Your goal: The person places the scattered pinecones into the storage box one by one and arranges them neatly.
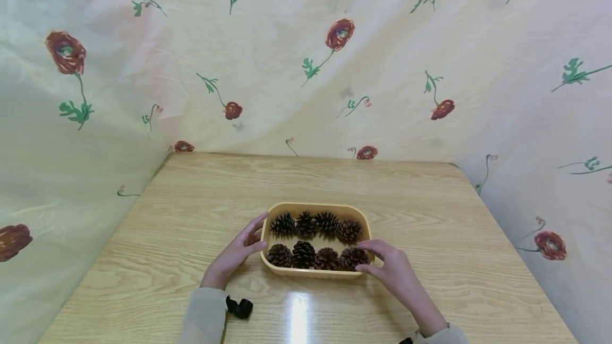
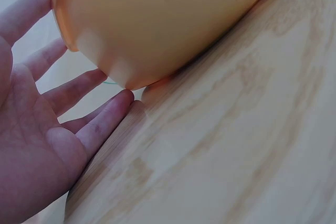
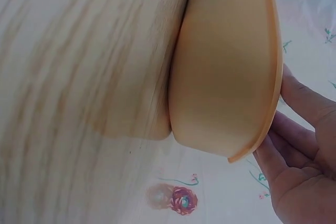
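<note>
A yellow oblong plastic box (image 1: 311, 273) sits on the table, holding several brown pine cones in two rows. At its left end is my left hand (image 1: 237, 252), fingers spread and fairly straight. In the left wrist view those fingertips (image 2: 125, 98) lie against the end of the box (image 2: 157, 19). My right hand (image 1: 394, 269) reaches over the right end; thumb and fingers pinch the pine cone (image 1: 351, 258) in the near right corner. From the right wrist, the box wall (image 3: 226, 66) hides that cone, and the right hand (image 3: 299, 156) bends over the rim.
The wood-grain table (image 1: 421, 211) extends around the box on all sides. Behind it and at both sides hangs a pale cloth (image 1: 287, 41) printed with red flowers. A black strap piece (image 1: 240, 308) shows by the left sleeve.
</note>
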Available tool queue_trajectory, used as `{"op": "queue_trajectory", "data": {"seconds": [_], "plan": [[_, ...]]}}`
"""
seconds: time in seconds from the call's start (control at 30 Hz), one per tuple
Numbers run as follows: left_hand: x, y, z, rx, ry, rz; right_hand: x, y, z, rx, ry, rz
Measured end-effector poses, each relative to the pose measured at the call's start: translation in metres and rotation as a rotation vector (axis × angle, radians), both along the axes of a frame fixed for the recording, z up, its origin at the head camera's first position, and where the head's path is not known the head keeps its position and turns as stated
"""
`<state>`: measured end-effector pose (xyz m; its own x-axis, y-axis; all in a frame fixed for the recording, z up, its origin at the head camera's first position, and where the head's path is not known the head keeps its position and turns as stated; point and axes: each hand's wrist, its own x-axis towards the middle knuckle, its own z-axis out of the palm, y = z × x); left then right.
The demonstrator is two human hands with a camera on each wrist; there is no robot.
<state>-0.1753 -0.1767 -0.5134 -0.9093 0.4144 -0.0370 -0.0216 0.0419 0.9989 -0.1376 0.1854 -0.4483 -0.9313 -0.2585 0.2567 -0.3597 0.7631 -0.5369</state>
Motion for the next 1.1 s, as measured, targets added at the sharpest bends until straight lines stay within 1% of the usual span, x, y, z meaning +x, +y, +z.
{"op": "queue_trajectory", "data": {"seconds": [0.3, 0.6, 0.67, 0.83, 0.9, 1.1], "plan": [[-0.0001, -0.0017, -0.0019, 0.009, -0.015, 0.007, 0.0, -0.002, -0.0003, -0.006, -0.039, -0.006], [0.0001, -0.0023, -0.0025, 0.003, -0.018, 0.012, 0.0016, -0.0015, -0.0009, -0.015, -0.026, -0.012], [-0.0005, -0.0018, -0.003, -0.006, 0.0, 0.01, 0.0015, -0.0015, -0.0016, -0.014, -0.02, -0.015], [-0.0014, -0.0007, -0.0024, -0.006, 0.006, 0.008, 0.0017, -0.0014, -0.0021, -0.011, -0.005, -0.022], [-0.0012, -0.0005, -0.0015, 0.002, -0.01, 0.012, 0.0017, -0.0015, -0.0021, -0.006, -0.002, -0.025], [-0.001, -0.0009, -0.0018, 0.003, -0.019, 0.012, 0.0007, -0.0019, -0.003, 0.006, 0.005, -0.024]]}}
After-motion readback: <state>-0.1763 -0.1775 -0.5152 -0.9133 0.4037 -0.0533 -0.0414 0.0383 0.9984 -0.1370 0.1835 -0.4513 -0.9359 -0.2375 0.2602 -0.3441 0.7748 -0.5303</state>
